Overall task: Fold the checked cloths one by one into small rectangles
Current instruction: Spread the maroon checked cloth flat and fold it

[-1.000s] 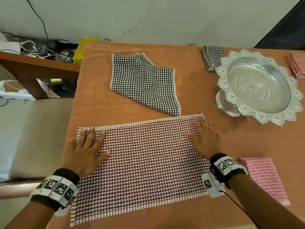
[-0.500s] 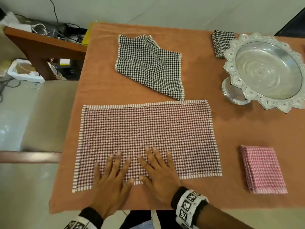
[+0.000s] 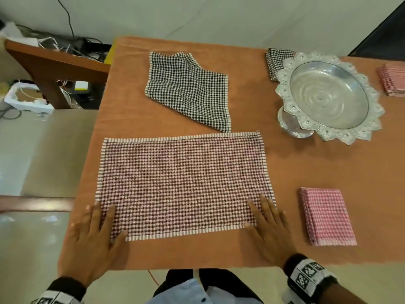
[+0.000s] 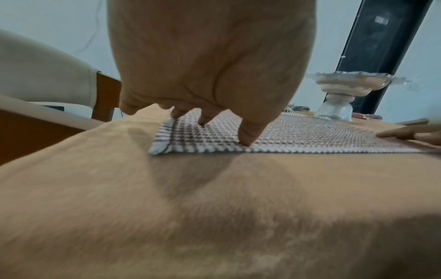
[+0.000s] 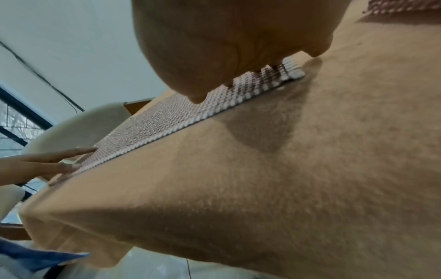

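Observation:
A dark red checked cloth [image 3: 184, 185] lies spread flat as a wide rectangle on the orange table cover [image 3: 306, 163]. My left hand [image 3: 99, 218] rests flat on the cloth's near left corner with its fingers straight. My right hand [image 3: 263, 213] lies flat on the near right corner, fingers spread. In the left wrist view the fingertips [image 4: 245, 141] press the cloth's striped hem [image 4: 298, 136]. In the right wrist view the right hand [image 5: 238, 83] touches the cloth's corner [image 5: 274, 79]. Neither hand pinches the fabric.
A loosely folded black checked cloth [image 3: 188, 88] lies behind the red one. A folded pink cloth [image 3: 326, 216] sits right of my right hand. A silver pedestal bowl [image 3: 328, 97] stands back right, with a folded black cloth [image 3: 276, 60] and folded pink cloths [image 3: 394, 80] beside it. The table's left edge is beside my left hand.
Half a second ago both hands lay together at the middle of the near hem. They have slid apart along it to the two near corners. The cloth stays flat.

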